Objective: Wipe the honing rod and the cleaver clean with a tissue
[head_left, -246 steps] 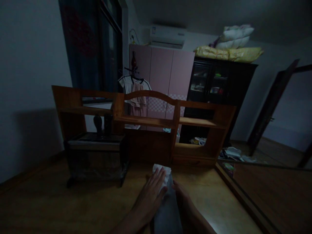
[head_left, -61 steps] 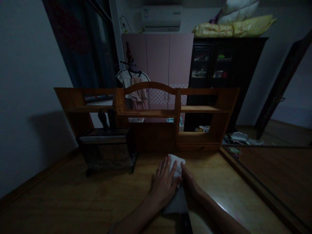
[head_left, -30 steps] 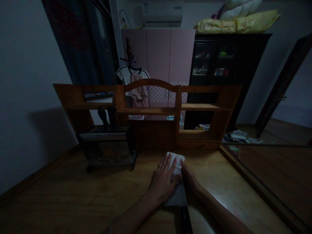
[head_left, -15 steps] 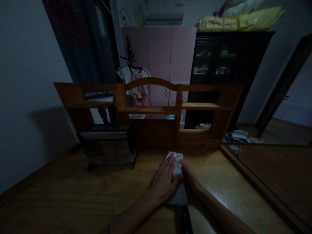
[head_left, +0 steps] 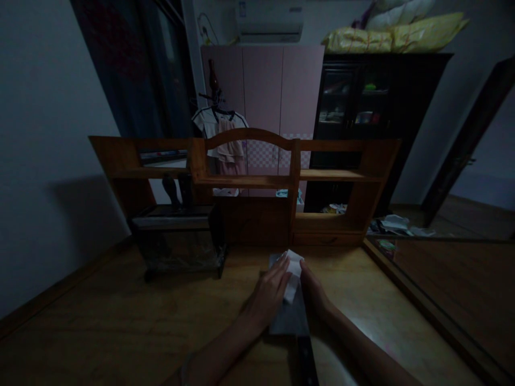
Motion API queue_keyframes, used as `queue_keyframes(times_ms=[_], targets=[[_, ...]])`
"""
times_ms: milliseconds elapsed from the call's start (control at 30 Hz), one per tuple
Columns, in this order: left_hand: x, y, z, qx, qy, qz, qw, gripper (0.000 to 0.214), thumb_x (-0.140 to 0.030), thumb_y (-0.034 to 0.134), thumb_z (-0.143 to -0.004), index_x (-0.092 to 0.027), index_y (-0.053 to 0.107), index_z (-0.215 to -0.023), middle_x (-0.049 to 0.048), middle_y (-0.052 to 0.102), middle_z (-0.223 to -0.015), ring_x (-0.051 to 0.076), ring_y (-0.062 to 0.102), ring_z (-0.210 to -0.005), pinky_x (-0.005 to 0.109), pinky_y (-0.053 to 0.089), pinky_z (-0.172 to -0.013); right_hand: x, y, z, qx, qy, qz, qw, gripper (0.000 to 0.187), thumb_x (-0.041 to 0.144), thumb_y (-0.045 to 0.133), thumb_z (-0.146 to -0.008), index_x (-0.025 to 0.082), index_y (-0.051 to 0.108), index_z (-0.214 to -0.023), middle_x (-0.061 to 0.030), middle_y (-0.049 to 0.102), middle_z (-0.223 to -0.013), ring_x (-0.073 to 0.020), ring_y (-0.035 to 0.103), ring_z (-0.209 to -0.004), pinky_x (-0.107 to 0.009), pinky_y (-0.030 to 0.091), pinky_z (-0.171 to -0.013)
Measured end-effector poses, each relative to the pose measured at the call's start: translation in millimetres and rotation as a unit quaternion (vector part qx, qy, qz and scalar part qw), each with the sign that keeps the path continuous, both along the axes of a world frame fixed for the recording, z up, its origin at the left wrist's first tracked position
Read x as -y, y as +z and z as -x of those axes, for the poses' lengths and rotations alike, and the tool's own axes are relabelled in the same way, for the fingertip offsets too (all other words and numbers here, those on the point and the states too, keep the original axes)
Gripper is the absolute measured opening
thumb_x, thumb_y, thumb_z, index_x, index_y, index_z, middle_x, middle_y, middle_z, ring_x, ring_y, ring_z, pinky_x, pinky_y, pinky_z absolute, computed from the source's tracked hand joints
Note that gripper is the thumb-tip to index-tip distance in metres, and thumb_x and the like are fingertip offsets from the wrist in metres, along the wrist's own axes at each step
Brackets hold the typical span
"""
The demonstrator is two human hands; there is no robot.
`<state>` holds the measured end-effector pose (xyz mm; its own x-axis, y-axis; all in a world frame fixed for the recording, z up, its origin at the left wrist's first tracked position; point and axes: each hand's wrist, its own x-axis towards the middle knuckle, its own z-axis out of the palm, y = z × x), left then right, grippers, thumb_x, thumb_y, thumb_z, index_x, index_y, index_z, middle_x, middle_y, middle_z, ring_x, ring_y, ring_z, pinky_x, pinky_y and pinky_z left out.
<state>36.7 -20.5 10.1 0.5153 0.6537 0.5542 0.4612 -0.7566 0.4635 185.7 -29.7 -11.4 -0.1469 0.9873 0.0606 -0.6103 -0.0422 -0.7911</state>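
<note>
A cleaver (head_left: 287, 320) with a broad grey blade lies flat on the wooden tabletop, its black handle (head_left: 307, 360) pointing toward me. On the far part of the blade is a folded white paper tissue (head_left: 294, 271). My left hand (head_left: 269, 292) is closed on the tissue's left side, fingers together and pressing it to the blade. Along the blade's right edge rests my right hand (head_left: 316, 289), its fingertips at the tissue's right edge. Most of its fingers are hidden, so its grip is unclear.
A dark knife block (head_left: 177, 249) with black-handled tools stands left on the tabletop (head_left: 120, 321). Behind it runs a low wooden shelf unit (head_left: 253, 181). A raised wooden rim (head_left: 418, 300) borders the right side. The room is dim.
My left hand has drawn back slightly to the left, and its thumb has moved in, baring more of the tissue and blade. My right hand stays nearly in place.
</note>
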Motion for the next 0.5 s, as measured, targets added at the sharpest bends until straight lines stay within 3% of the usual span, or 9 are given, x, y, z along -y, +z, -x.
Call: queue_keyframes(times_ms=[300, 400, 500], targets=[[-5.2, 1.0, 6.6, -0.027, -0.008, -0.028, 0.999, 0.051, -0.008, 0.042, -0.091, -0.027, 0.042, -0.139, 0.0029, 0.035, -0.148, 0.017, 0.032, -0.136, 0.039, 0.032, -0.113, 1.7, 9.8, 6.1, -0.032, -0.015, 0.012, 0.999, 0.045, 0.051, 0.063, -0.079, 0.018, 0.068, -0.109, -0.0087, 0.068, -0.113, -0.0236, 0.058, -0.113, -0.037, 0.034, -0.105], [-8.3, -4.4, 10.6, -0.031, 0.017, -0.041, 0.999, 0.05, -0.003, 0.046, -0.088, -0.026, 0.051, -0.132, 0.0049, 0.041, -0.144, 0.018, 0.039, -0.132, 0.039, 0.035, -0.111, 0.1, 8.8, 5.9, -0.041, -0.007, 0.016, 0.999, 0.048, 0.052, 0.064, -0.078, 0.016, 0.068, -0.109, -0.0109, 0.069, -0.109, -0.0251, 0.058, -0.111, -0.039, 0.036, -0.103], [-13.0, -10.6, 14.4, -0.043, 0.009, -0.063, 0.997, 0.052, -0.003, 0.048, -0.087, -0.025, 0.048, -0.134, 0.0057, 0.047, -0.14, 0.018, 0.043, -0.13, 0.038, 0.037, -0.11, -1.7, 5.6, 3.2, -0.049, -0.018, 0.005, 0.999, 0.041, 0.047, 0.069, -0.074, 0.019, 0.07, -0.104, -0.009, 0.07, -0.107, -0.0243, 0.057, -0.113, -0.037, 0.034, -0.104]])
